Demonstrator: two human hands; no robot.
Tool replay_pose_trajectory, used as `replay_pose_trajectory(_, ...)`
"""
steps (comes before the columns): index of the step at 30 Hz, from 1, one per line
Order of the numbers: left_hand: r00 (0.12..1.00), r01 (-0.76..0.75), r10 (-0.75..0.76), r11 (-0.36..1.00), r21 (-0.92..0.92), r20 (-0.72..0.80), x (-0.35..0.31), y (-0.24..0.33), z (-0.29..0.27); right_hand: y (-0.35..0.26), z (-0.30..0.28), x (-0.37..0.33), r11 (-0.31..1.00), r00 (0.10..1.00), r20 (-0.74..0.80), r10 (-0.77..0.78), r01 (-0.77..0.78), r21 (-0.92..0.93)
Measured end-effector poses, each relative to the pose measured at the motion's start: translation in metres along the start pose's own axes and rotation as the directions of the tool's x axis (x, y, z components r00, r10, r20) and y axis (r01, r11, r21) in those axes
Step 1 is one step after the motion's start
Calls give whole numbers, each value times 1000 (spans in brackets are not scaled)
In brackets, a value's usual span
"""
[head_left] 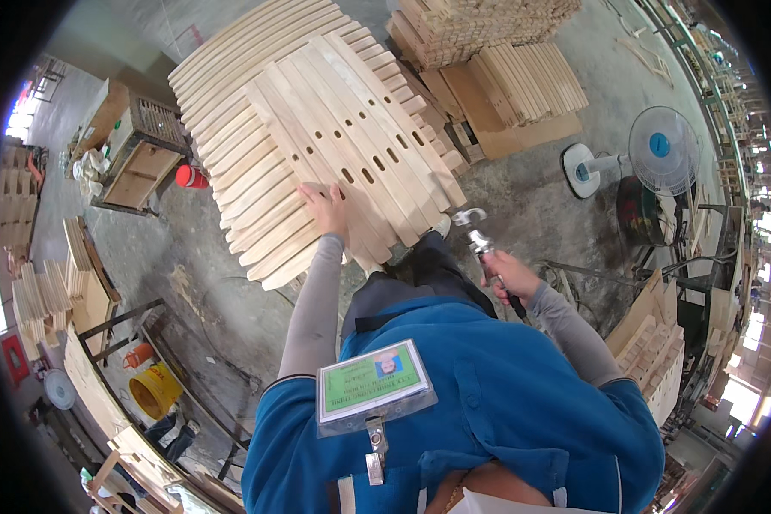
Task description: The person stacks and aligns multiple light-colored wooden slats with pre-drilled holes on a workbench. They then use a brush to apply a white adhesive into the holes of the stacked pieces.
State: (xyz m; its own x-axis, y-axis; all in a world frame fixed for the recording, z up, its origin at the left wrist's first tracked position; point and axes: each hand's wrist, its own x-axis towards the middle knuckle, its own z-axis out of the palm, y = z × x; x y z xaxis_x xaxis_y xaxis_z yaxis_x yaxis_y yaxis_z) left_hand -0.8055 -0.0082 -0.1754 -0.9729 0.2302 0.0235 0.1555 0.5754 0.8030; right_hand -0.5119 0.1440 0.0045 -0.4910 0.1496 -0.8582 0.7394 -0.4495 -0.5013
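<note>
Roughly, left to right:
Far left: yellow bucket (154,390) and red can (191,176) on the floor, well apart from the work.
Left hand (325,210): fingers spread flat on the near end of the stack of slotted wooden slats (334,137) — pressing, not gripping.
Right hand (507,278): closed around the handle of a metal air tool (480,244), nozzle toward the slats but clear of them.
Doing it well: I judge a steady flat palm keeps the top slats from sliding — bring the tool in squarely.
Right: standing fan (651,154).
Hard to tell: the tool's exact kind; the stack's underside is hidden.
</note>
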Motion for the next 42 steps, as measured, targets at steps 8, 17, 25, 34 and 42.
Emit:
replay_pose_trajectory(8, 994, 82, -38, 878, -472, 103, 2, -13, -10, -21, 48, 37, 958, 993, 98, -71, 95, -269)
replay_pose_trajectory(17, 989, 61, -8, 931, -359, 147, 13, -3, -18, -66, 33, 49, 934, 983, 4, -186, 178, -310)
replay_pose_trajectory(25, 985, 113, -74, 959, -258, 156, 14, 7, -20, -101, 56, 88, 953, 989, 7, -147, 143, -266)
replay_pose_trajectory(34, 995, -8, 35, 961, -276, 95, 20, -15, -6, -111, 91, 108, 935, 985, 165, -58, 112, -335)
replay_pose_trajectory(42, 996, -10, 50, 900, -437, 80, 26, -38, -6, -73, 63, 33, 857, 966, 245, 81, 58, -512)
